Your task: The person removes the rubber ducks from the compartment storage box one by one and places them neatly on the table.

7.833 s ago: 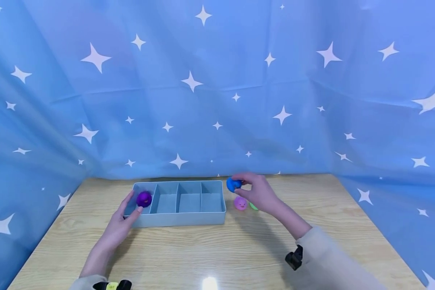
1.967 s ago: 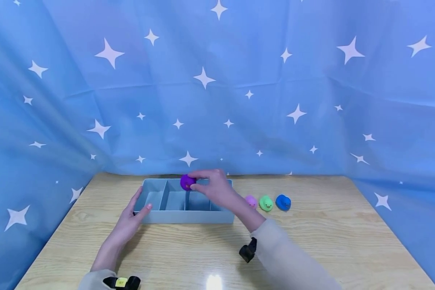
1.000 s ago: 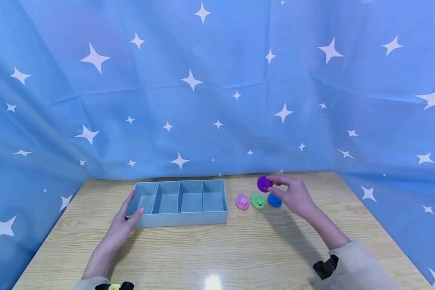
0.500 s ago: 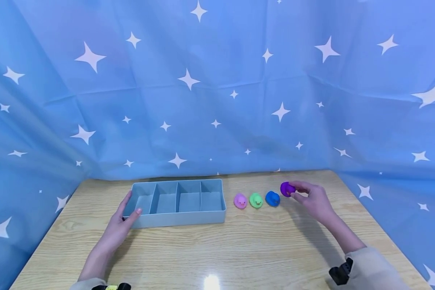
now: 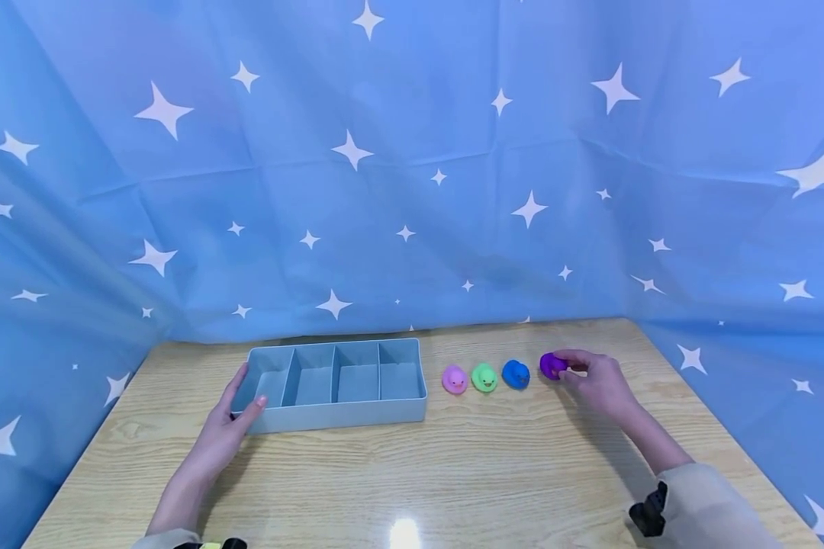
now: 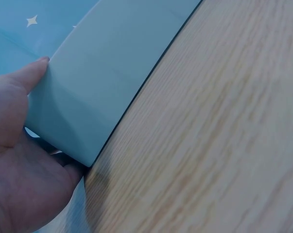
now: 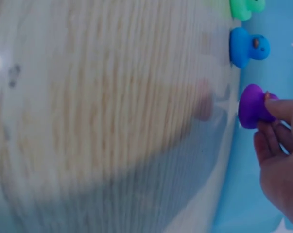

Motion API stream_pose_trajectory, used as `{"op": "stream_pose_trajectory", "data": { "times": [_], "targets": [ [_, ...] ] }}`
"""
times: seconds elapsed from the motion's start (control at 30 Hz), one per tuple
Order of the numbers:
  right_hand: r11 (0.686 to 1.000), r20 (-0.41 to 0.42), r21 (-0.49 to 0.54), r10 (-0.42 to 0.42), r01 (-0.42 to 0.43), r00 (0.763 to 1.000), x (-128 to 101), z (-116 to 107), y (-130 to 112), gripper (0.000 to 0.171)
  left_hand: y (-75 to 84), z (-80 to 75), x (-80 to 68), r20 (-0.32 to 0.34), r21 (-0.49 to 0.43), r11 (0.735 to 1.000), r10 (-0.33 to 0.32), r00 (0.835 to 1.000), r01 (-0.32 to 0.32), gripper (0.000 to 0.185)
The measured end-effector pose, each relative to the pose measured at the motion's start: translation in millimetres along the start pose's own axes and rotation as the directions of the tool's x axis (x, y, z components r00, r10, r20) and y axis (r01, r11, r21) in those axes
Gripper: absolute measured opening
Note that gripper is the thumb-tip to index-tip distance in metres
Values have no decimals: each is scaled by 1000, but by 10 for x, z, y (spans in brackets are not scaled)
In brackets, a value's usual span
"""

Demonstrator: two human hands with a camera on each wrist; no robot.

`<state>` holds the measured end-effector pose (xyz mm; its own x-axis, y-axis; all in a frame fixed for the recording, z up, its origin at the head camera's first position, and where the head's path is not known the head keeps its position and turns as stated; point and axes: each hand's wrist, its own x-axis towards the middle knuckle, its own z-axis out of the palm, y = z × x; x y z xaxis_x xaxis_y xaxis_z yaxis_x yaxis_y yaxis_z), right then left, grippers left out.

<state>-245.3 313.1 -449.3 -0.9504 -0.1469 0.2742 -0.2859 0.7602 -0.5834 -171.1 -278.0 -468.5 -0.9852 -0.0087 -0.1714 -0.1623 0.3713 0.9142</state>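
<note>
My right hand (image 5: 600, 385) pinches a purple rubber duck (image 5: 552, 367) at the right end of a row of toy ducks. In the right wrist view, the thumb and fingers hold the purple duck (image 7: 253, 109) near the blue one (image 7: 241, 47); whether its base touches the table cannot be told. To its left sit a blue duck (image 5: 516, 374), a green duck (image 5: 484, 377) and a pink duck (image 5: 455, 380). My left hand (image 5: 220, 431) grips the left end of a grey-blue divided box (image 5: 336, 415), thumb on the near rim. The box's compartments hold nothing.
A wooden table (image 5: 412, 473) lies under everything. A blue cloth with white stars (image 5: 412, 191) hangs along its back and sides. The box's right end stands close to the pink duck.
The blue duck was set down in the row. The purple duck left the box's leftmost compartment and travelled right, then lowered beside the blue duck. The left hand stayed at the box.
</note>
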Motion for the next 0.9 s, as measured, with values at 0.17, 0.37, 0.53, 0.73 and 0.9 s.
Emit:
{"op": "stream_pose_trajectory", "data": {
  "times": [0.17,0.37,0.53,0.73,0.9],
  "targets": [
    [1000,36,2,17,-17,999,-9,48,36,33,-16,6,2,-2,-2,1000,7,1000,-7,82],
    [1000,65,13,22,-23,998,-23,66,21,34,-17,8,3,-6,1,1000,14,1000,-14,82],
    [1000,94,25,10,-13,995,-4,63,7,33,-21,1,-4,-5,-5,1000,30,1000,-30,82],
    [1000,117,11,-28,27,993,4,53,-13,31,-38,-7,13,2,-3,1000,21,1000,-21,81],
    [999,131,8,-35,35,991,6,53,-7,31,-31,-5,8,1,3,1000,16,1000,-16,81]
  ]
}}
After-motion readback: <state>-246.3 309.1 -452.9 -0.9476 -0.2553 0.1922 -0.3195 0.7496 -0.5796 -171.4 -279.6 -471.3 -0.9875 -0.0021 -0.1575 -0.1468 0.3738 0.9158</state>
